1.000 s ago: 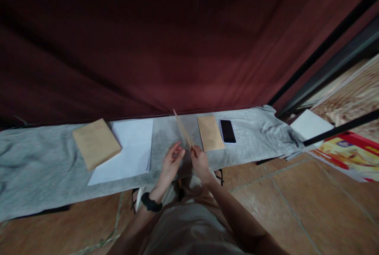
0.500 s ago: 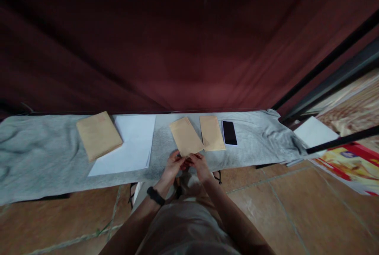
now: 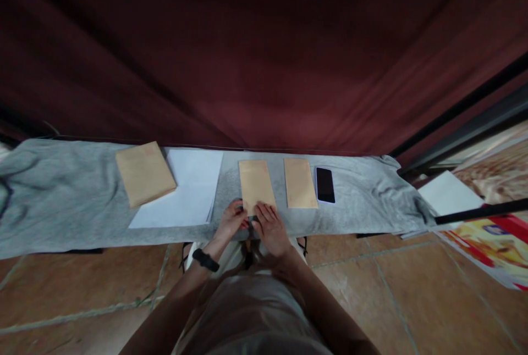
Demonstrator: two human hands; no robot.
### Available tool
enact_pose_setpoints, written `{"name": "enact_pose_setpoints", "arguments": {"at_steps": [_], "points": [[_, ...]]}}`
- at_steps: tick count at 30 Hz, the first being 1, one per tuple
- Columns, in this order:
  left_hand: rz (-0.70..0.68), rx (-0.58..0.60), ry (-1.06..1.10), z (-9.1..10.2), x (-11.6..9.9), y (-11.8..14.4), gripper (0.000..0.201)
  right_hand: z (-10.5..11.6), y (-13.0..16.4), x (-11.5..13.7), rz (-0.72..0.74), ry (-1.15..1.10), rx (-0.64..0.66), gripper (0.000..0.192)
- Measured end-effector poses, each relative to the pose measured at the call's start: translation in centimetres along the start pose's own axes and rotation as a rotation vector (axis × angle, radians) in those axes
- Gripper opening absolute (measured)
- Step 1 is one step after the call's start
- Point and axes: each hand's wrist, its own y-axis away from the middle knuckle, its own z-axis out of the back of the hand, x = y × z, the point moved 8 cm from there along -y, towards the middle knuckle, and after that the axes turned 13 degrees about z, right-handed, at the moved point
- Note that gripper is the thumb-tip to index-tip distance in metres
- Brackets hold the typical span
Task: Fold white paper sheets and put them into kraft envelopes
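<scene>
Brown envelope stack (image 3: 144,173) at left, overlapping white sheets (image 3: 193,187). Left hand (image 3: 231,222) curled at near-left corner of middle envelope (image 3: 256,182), grip cannot be told; right hand (image 3: 273,232) open, fingers on its near end. Then another envelope (image 3: 301,183), phone (image 3: 325,185), all on grey cloth (image 3: 363,195).

No words or numbers are showing legibly. Faint reddish marks (image 3: 152,150) are appearing on the stacked rectangular brown paper envelopes (image 3: 145,176) toward the far edge of the grey cloth-covered surface (image 3: 363,195); a blurred blue emblem (image 3: 496,229) is sitting on the red-and-yellow printed panel (image 3: 489,245) beyond the surface's right end.
</scene>
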Motion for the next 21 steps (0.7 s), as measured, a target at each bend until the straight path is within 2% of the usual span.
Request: {"name": "enact_pose_setpoints", "arguments": {"at_steps": [5,11,16,21], "points": [[0.021,0.018,0.002,0.0,-0.1,0.0,0.034,-0.7,1.0,-1.2,-0.103,0.141,-0.019,0.058],[0.020,0.018,-0.001,0.4,-0.1,-0.1,0.039,0.7,2.3,-3.0,-0.191,0.179,-0.068,0.058],[0.033,-0.012,-0.009,0.5,0.2,-0.7,0.047,1.5,2.0,-3.2,-0.242,0.062,-0.128,0.046],[-0.017,0.023,-0.024,0.5,-0.2,-0.6,0.062,1.9,1.5,-4.5,-0.393,-0.082,-0.231,0.046]]}}
